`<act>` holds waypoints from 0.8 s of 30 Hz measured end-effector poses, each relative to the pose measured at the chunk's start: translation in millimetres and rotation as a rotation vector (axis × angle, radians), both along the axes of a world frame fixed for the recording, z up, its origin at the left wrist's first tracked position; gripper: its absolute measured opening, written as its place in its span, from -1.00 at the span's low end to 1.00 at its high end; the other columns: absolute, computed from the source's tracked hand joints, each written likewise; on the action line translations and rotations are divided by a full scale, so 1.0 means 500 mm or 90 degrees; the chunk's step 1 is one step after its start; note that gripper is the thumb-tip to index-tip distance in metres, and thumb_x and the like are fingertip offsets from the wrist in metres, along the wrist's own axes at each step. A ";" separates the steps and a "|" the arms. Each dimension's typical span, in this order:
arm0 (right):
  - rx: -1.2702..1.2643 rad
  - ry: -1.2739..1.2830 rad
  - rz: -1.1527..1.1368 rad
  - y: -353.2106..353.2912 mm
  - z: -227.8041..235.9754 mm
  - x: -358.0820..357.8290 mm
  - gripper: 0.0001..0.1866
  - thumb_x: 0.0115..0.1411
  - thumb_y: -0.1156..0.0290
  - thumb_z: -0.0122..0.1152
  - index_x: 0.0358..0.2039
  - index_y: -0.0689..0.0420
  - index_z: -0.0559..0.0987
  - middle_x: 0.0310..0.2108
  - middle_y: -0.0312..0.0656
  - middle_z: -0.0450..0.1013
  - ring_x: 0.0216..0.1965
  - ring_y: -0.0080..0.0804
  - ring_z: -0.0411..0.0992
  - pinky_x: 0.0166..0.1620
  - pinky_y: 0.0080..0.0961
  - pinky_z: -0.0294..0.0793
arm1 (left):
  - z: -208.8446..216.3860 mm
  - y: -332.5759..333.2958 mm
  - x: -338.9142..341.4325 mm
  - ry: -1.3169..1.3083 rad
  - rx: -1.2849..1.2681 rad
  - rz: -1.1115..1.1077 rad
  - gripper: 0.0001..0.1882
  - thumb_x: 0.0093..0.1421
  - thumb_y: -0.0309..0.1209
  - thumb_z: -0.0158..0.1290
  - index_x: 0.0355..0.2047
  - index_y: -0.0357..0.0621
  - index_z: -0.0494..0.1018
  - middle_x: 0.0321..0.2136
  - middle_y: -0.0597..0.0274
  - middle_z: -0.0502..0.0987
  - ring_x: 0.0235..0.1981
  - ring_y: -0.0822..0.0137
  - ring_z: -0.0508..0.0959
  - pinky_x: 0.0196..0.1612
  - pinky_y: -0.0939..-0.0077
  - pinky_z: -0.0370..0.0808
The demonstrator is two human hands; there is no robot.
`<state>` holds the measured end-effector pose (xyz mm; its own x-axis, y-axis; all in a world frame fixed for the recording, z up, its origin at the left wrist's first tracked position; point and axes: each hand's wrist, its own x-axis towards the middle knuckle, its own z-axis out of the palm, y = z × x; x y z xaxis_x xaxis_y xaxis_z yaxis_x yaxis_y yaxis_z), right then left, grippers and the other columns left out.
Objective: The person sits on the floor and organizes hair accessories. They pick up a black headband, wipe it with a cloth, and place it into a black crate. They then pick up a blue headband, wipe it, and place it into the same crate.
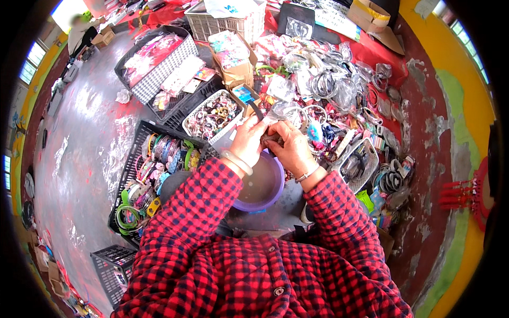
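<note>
My left hand [247,142] and my right hand [290,149] meet above a purple basin [281,186], their fingertips almost touching. A black band [256,109] sticks up from the closed fingers of my left hand. My right hand's thumb and fingers are pinched together at something small and dark, mostly hidden by the fingers. Just beyond the fingertips is a clear plastic bag [286,111]; whether either hand touches it I cannot tell. Greyish contents show in the basin.
A white basket of hair ties [216,132] is beyond my left hand. A black crate [129,177] of headbands stands at left. A heap of bagged accessories [334,79] spreads ahead, and a white basket [373,172] lies right. A person [80,37] sits far left.
</note>
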<state>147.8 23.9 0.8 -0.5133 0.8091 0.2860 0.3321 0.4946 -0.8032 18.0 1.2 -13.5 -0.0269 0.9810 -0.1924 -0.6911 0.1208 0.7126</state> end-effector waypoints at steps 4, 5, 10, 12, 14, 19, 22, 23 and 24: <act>-0.154 0.014 0.012 0.016 -0.019 0.003 -0.81 -0.13 0.64 0.17 -0.45 0.16 0.43 -0.43 -0.17 0.42 -0.38 -0.34 0.42 -0.31 -0.47 0.40 | -0.016 0.005 -0.021 0.026 0.032 -0.035 -0.84 0.25 -0.42 -0.17 -0.22 -0.17 0.35 -0.41 0.30 0.45 -0.40 0.50 0.46 -0.39 0.65 0.45; -0.222 -0.018 0.014 0.014 0.008 0.006 -0.81 -0.13 0.65 0.15 -0.46 0.16 0.43 -0.44 -0.19 0.43 -0.38 -0.40 0.41 -0.32 -0.49 0.40 | -0.014 0.005 -0.024 0.039 0.026 -0.045 -0.84 0.25 -0.41 -0.17 -0.21 -0.17 0.34 -0.40 0.29 0.45 -0.40 0.49 0.47 -0.38 0.65 0.45; -0.369 0.140 0.051 0.051 -0.034 0.042 -0.79 -0.16 0.70 0.07 -0.47 0.15 0.44 -0.43 -0.19 0.48 -0.41 -0.47 0.42 -0.34 -0.56 0.42 | -0.021 0.012 -0.031 0.012 0.005 -0.093 -0.80 0.26 -0.38 -0.18 -0.16 -0.20 0.30 -0.26 0.08 0.46 -0.24 0.26 0.49 -0.16 0.32 0.46; -0.276 -0.075 -0.083 0.074 -0.025 0.063 -0.81 -0.16 0.65 0.11 -0.46 0.15 0.46 -0.51 -0.23 0.46 -0.48 -0.51 0.41 -0.42 -0.58 0.40 | -0.022 0.020 -0.046 -0.028 -0.006 -0.058 -0.80 0.26 -0.37 -0.17 -0.17 -0.21 0.29 -0.22 -0.02 0.46 -0.17 0.16 0.49 -0.12 0.24 0.46; -0.266 0.042 -0.114 0.082 -0.028 0.080 -0.80 -0.15 0.62 0.13 -0.43 0.14 0.48 -0.58 -0.31 0.41 -0.54 -0.59 0.36 -0.51 -0.63 0.35 | -0.013 0.020 -0.057 -0.045 0.002 -0.055 -0.80 0.26 -0.37 -0.17 -0.18 -0.21 0.29 -0.20 -0.09 0.45 -0.13 0.08 0.47 -0.09 0.18 0.45; -0.245 0.174 -0.119 0.060 0.005 0.053 -0.84 -0.05 0.54 0.19 -0.39 0.14 0.49 -0.53 -0.36 0.39 -0.55 -0.68 0.31 -0.51 -0.69 0.32 | -0.001 0.015 -0.044 0.015 -0.022 -0.037 -0.76 0.26 -0.37 -0.17 -0.12 -0.22 0.29 -0.23 0.01 0.46 -0.19 0.19 0.50 -0.13 0.32 0.47; -0.155 0.058 -0.018 0.027 0.006 0.025 -0.79 -0.07 0.50 0.23 -0.36 0.12 0.48 -0.50 -0.23 0.43 -0.48 -0.48 0.40 -0.40 -0.55 0.39 | -0.005 0.010 -0.031 0.045 0.001 -0.036 -0.83 0.24 -0.39 -0.13 -0.20 -0.19 0.34 -0.32 0.22 0.47 -0.32 0.42 0.48 -0.29 0.55 0.46; -0.036 -0.026 0.010 0.017 -0.001 0.016 -0.77 -0.09 0.48 0.24 -0.36 0.12 0.47 -0.49 -0.18 0.43 -0.45 -0.38 0.42 -0.35 -0.49 0.41 | -0.001 0.008 -0.024 0.055 0.003 -0.036 -0.86 0.24 -0.40 -0.11 -0.26 -0.17 0.37 -0.36 0.27 0.47 -0.38 0.48 0.48 -0.37 0.60 0.45; -0.049 -0.018 0.019 0.006 0.000 0.009 -0.80 -0.11 0.50 0.22 -0.41 0.15 0.45 -0.47 -0.10 0.42 -0.38 -0.17 0.42 -0.30 -0.37 0.41 | -0.002 0.008 -0.013 0.047 0.018 -0.007 -0.87 0.24 -0.41 -0.12 -0.28 -0.17 0.38 -0.40 0.33 0.45 -0.41 0.54 0.45 -0.40 0.64 0.42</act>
